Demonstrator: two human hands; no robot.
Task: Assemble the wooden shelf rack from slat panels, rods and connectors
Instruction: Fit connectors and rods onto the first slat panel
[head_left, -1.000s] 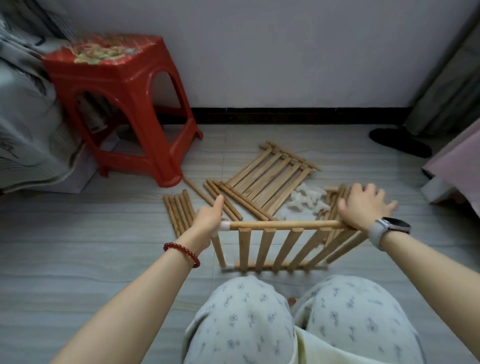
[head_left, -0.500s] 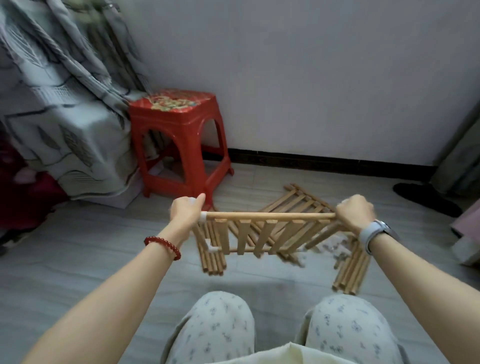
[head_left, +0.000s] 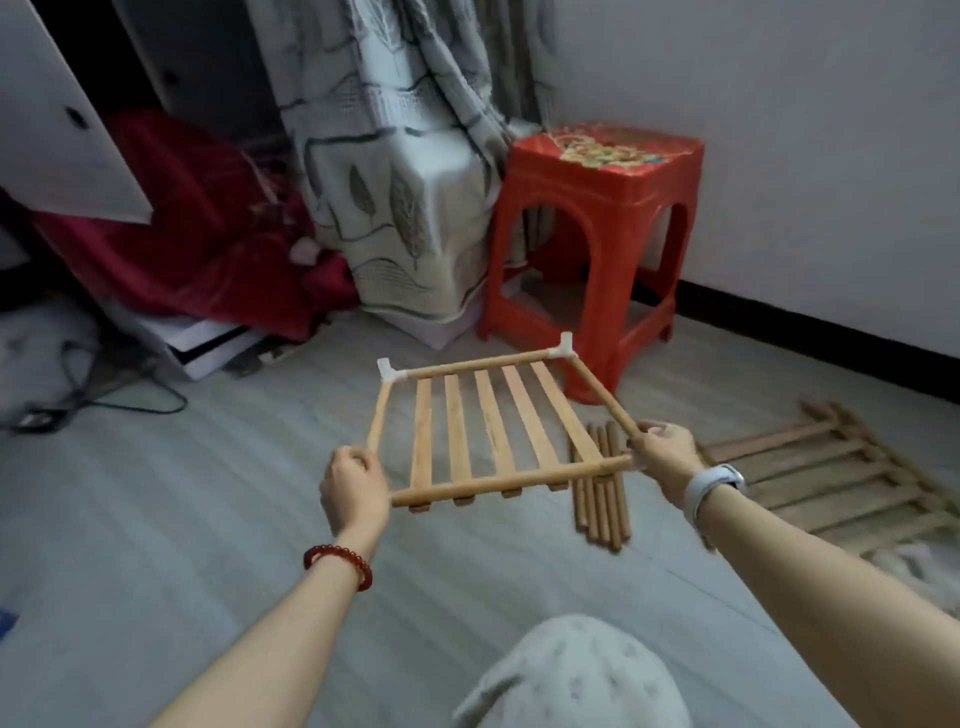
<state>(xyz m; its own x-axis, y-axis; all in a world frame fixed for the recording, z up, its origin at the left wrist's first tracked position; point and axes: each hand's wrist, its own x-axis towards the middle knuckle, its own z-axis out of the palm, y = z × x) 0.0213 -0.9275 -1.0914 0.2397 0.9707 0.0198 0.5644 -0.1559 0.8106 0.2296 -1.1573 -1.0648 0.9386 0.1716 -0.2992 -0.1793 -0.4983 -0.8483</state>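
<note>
I hold a wooden slat panel (head_left: 488, 421) flat in the air above the floor, framed by rods with two white corner connectors (head_left: 387, 369) on its far side. My left hand (head_left: 353, 480) grips its near left corner. My right hand (head_left: 662, 460) grips the near right corner, where the side rod meets the front rod. A bundle of loose rods (head_left: 600, 493) lies on the floor under the panel's right edge. Another slat panel (head_left: 831, 473) lies flat on the floor to the right.
A red plastic stool (head_left: 597, 234) stands just behind the held panel, by the wall. A patterned curtain (head_left: 405, 182) hangs left of it, with red cloth (head_left: 197, 234) and cables (head_left: 104, 395) further left. My knee (head_left: 571, 675) shows at the bottom.
I have lifted the panel off the floor and turned it from upright to flat, swinging it left. My view turned left with it, and both hands kept their grip.
</note>
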